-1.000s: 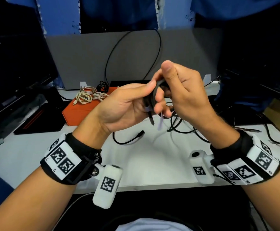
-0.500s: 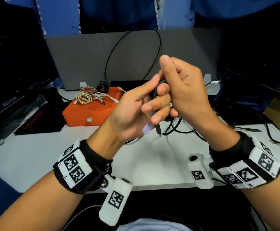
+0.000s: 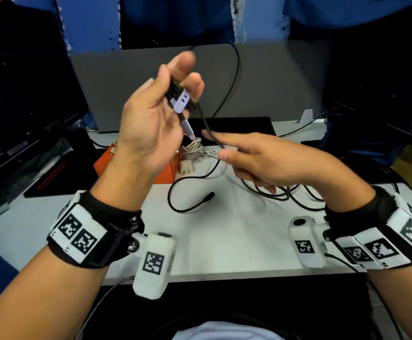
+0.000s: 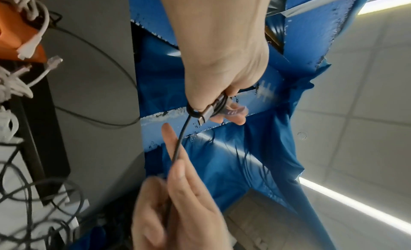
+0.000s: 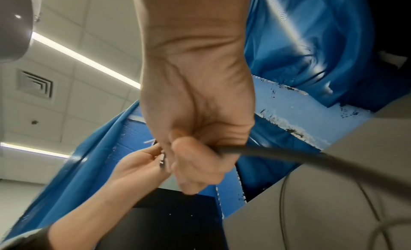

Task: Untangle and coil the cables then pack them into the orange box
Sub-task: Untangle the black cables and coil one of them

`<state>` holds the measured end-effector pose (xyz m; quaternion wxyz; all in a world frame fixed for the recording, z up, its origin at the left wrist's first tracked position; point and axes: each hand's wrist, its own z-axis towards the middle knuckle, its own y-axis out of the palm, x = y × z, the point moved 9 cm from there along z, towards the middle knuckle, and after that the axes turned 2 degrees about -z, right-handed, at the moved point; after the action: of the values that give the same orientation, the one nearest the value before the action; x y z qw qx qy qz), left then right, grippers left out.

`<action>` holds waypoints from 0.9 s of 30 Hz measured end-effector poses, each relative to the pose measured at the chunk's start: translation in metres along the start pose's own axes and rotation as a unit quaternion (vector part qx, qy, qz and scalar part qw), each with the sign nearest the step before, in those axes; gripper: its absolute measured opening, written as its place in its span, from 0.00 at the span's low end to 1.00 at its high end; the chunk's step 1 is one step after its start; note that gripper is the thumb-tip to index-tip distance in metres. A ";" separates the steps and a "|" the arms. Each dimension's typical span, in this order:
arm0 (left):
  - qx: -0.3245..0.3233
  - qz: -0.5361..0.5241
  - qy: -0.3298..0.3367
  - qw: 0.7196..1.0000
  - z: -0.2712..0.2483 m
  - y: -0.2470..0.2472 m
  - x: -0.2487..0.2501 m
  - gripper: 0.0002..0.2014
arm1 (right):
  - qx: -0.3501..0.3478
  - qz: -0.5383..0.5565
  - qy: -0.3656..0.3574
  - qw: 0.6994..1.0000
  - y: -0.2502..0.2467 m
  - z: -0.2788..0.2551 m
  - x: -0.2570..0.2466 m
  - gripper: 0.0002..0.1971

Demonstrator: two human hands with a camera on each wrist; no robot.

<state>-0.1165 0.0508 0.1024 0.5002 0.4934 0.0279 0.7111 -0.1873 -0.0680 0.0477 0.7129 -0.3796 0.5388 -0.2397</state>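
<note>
Gripping a small coil of black cable (image 3: 184, 100) above the table (image 3: 224, 229), the left hand (image 3: 151, 123) is curling around it; far left, the orange box (image 3: 136, 168) is sitting. Left wrist view: the right hand (image 4: 177, 201) is pinching the cable's loose strand. Right wrist view: its fingers (image 5: 195, 166) are clenching that strand.

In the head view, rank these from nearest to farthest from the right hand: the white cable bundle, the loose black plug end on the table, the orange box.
From the right hand:
1. White cable bundle, just off its fingertips, to the left.
2. Loose black plug end, on the table, below and left of the hand.
3. Orange box, farthest left, partly behind the left wrist.
</note>
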 end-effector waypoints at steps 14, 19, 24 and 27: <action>-0.185 0.482 -0.140 0.845 -0.022 0.022 -0.047 0.22 | 0.263 0.025 -0.053 0.963 -0.063 -0.017 -0.015 0.08; -0.224 0.269 -0.169 0.921 -0.028 0.029 -0.048 0.21 | 0.248 0.005 -0.073 0.966 -0.050 -0.008 -0.015 0.15; -0.233 0.070 -0.211 0.947 -0.038 0.044 -0.058 0.17 | 0.258 0.095 -0.075 0.958 -0.033 -0.003 -0.016 0.26; -0.245 0.004 -0.234 0.941 -0.043 0.051 -0.062 0.20 | 0.264 0.128 -0.074 0.953 -0.033 -0.002 -0.013 0.27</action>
<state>-0.1824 -0.0006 0.0660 0.5948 0.5082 -0.2669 0.5628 -0.1913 -0.0780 0.0814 0.8501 -0.1224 0.4461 -0.2515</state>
